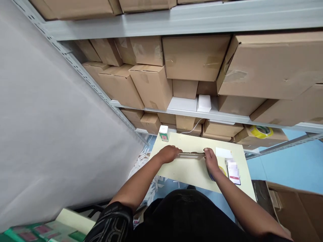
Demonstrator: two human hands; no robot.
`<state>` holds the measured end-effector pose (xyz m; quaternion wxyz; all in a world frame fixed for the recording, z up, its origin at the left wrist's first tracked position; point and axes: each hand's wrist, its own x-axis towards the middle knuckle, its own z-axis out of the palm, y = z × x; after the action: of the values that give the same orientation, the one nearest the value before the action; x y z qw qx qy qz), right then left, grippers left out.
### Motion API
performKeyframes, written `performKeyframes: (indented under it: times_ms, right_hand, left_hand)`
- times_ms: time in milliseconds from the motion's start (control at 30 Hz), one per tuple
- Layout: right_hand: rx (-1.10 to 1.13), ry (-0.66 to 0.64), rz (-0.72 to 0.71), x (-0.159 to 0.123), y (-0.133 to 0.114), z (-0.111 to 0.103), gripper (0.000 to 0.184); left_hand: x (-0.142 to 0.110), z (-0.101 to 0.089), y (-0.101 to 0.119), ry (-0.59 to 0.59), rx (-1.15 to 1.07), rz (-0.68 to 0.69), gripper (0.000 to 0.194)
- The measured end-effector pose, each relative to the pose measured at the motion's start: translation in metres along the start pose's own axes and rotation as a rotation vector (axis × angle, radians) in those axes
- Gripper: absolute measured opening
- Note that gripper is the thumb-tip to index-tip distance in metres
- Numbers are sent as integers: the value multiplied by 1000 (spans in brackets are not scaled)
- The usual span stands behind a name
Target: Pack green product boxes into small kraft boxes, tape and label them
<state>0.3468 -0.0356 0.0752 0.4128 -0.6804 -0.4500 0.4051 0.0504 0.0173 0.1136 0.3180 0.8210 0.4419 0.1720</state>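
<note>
Between my two hands, above the pale table (185,173), is a thin flat piece of cardboard (191,156), seen nearly edge-on. My left hand (169,154) closes on its left end, while the fingers of my right hand (211,160) grip the right end. Whether it is a folded carton or a single sheet I cannot tell. Partly hidden by my right wrist, a yellow tape roll (222,170) lies on the table. To the right of it rests a phone (234,173) with a lit screen. A small white and green box (164,133) stands at the far left corner.
Ahead, metal shelving (191,113) holds many cardboard boxes (151,85). Another yellow tape roll (261,131) sits on a lower box. White paper (223,152) lies behind the phone. Paper strips (143,161) litter the floor at left; an open carton (295,208) stands at right.
</note>
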Motion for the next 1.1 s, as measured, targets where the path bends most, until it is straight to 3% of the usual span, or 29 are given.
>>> performKeyframes:
  times_ms: [200,300,467,533,700,833,1000,1100]
  right_hand:
    - [-62,-25,20,9,-1,-4,46]
    - [-104,10,41,8,-2,-3,52]
    - [-114,77,76,6,-8,5,53]
    - [-107,110,85,6,-9,9,53]
    - [-63,190,113,8,-8,19,51]
    - [0,154,142,11,-9,23,53]
    - [-63,105,137,6,-23,27,43]
    - [-146,147,122,6,-29,29,41]
  left_hand:
    - [21,-5,19,3,136,32,21]
    - [18,-8,19,174,196,-49,22]
    - [3,-2,-4,563,164,-330,30]
    - [1,0,-15,617,70,-365,38]
    - [7,1,-36,483,-116,-260,47]
    - [10,-3,-42,360,-142,-243,56]
    - [8,-7,-30,158,-134,-138,79]
    - [9,-10,-19,91,-92,-62,71]
